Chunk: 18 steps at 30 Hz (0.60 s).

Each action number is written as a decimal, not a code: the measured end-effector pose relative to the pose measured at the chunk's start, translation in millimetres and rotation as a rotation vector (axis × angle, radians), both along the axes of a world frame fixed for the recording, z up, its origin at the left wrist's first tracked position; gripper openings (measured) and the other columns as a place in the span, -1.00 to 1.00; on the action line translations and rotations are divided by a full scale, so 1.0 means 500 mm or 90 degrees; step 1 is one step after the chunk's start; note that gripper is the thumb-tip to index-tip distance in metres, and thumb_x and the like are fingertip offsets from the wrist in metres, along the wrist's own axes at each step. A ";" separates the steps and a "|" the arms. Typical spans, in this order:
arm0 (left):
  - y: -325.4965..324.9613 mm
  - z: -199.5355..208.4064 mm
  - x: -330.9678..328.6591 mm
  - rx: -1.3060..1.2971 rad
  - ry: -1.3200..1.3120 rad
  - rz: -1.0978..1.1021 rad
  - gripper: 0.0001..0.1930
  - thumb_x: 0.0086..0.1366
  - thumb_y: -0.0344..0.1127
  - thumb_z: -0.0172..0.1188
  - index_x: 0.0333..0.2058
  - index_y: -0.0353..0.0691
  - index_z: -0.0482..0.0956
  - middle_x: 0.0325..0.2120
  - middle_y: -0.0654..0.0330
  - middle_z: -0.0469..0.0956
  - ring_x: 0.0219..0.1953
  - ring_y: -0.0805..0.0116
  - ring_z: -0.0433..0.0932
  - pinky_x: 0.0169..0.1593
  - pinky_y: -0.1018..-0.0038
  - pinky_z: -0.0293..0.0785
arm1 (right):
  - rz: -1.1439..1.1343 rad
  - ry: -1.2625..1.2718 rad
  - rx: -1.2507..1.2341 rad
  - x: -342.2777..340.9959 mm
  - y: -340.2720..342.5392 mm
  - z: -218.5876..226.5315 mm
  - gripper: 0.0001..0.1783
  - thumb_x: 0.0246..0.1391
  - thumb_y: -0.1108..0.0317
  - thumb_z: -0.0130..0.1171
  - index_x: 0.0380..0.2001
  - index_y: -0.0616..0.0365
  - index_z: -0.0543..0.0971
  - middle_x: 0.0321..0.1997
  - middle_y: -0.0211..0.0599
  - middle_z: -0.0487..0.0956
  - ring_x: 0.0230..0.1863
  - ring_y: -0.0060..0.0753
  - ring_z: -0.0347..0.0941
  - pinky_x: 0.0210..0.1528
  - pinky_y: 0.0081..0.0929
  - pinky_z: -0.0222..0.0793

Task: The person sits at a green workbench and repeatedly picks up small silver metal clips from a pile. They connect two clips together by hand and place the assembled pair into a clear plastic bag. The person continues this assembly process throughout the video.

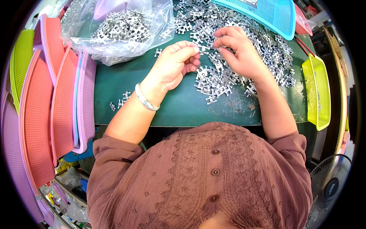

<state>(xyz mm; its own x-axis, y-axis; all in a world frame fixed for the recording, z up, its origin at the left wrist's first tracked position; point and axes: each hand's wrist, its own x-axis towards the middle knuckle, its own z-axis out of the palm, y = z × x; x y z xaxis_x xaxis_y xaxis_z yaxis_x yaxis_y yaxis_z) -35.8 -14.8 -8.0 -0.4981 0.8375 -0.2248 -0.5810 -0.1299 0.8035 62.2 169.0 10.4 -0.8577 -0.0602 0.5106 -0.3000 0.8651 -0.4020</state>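
Note:
A wide heap of small silver metal parts [217,82], roughly H-shaped, spreads over the green tabletop [175,110]. My left hand [177,63], with a pale bangle [146,97] on its wrist, is closed in a pinch at the heap's left edge. One of these small metal parts [204,49] shows at its thumb and fingertips. Just to the right, my right hand [240,53] hovers over the heap, fingers curved and apart, with nothing visible in them. Whether its fingertips touch any part is unclear.
A clear plastic bag [152,42] of similar parts stands at the far left. Stacked pink and purple baskets [63,107] line the left side. A blue basket [263,15] sits far right, a yellow-green basket [318,91] at the right edge. A fan [329,191] stands lower right.

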 end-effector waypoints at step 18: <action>0.005 0.007 0.008 -0.074 0.030 0.033 -0.86 0.16 -0.39 0.00 -0.30 -0.28 0.43 -0.49 0.23 0.45 -0.49 0.48 0.41 -0.39 0.57 0.36 | -0.045 -0.094 0.152 0.005 -0.012 0.002 -0.88 -0.21 0.47 0.14 -0.47 0.12 0.51 0.00 -0.28 0.36 0.11 -0.12 0.13 0.10 -0.17 0.03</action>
<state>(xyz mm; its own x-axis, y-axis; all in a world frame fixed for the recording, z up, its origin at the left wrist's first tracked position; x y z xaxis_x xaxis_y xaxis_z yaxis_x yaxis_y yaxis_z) -32.0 -12.4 -4.5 -0.5519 0.7801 -0.2947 -0.5375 -0.0625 0.8410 64.6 163.0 11.3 -0.9278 -0.1019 0.3588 -0.1896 0.9572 -0.2186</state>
